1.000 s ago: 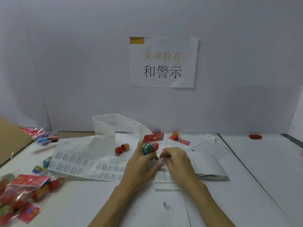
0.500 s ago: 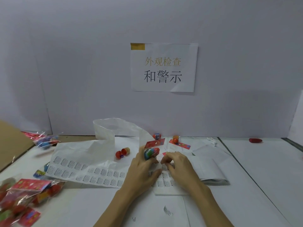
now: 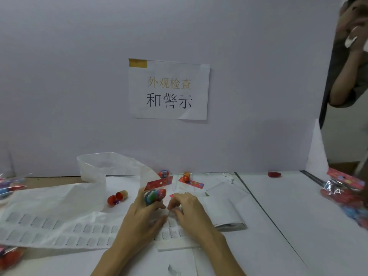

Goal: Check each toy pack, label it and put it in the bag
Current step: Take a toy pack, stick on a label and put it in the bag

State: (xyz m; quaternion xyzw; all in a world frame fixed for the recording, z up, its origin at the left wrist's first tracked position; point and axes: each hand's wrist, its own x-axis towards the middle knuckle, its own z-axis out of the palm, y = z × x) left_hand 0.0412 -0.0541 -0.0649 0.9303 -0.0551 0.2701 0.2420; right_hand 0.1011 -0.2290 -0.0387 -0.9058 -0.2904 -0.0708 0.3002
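Toy pack [image 3: 156,193] seemingly above label sheet [image 3: 59,230], bag [image 3: 103,166] behind

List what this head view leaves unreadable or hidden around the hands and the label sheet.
- Print on the label sheet: too small and blurred to read.
- What the right hand pinches at the sheet: hidden by its own curled fingers.
- Toy pack in the left hand: lower part covered by the fingers.
- Toy packs at bottom left: cut off by the frame edge.
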